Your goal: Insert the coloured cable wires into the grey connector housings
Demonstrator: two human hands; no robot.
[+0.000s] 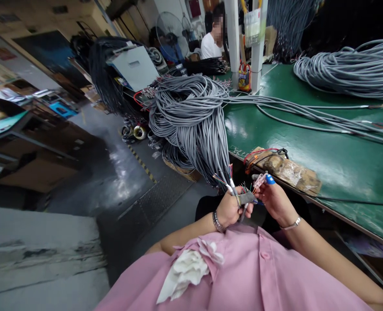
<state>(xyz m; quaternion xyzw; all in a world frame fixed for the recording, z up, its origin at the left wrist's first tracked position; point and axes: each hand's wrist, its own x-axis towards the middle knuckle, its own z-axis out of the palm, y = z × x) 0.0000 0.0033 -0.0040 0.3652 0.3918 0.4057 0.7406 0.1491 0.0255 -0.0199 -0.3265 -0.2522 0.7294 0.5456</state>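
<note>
My left hand (229, 210) is closed around several grey cables (233, 190). Their stripped ends fan out in thin coloured wires (230, 169) above the fist. A grey wrap (245, 198) covers its thumb. My right hand (275, 201) is close beside it, fingertips pinched at a small pinkish-white piece (259, 182) next to the orange and other coloured wires. What exactly that piece is, I cannot make out. A blue cover (269, 179) sits on one digit of this hand. Both hands are in front of my body, just off the table's edge.
A large bundle of grey cable (191, 112) hangs over the corner of the green table (282, 142). A worn wooden block (291, 172) with wires lies at the near edge. Another cable coil (353, 69) rests at right. A person (211, 45) sits beyond a white post (232, 39).
</note>
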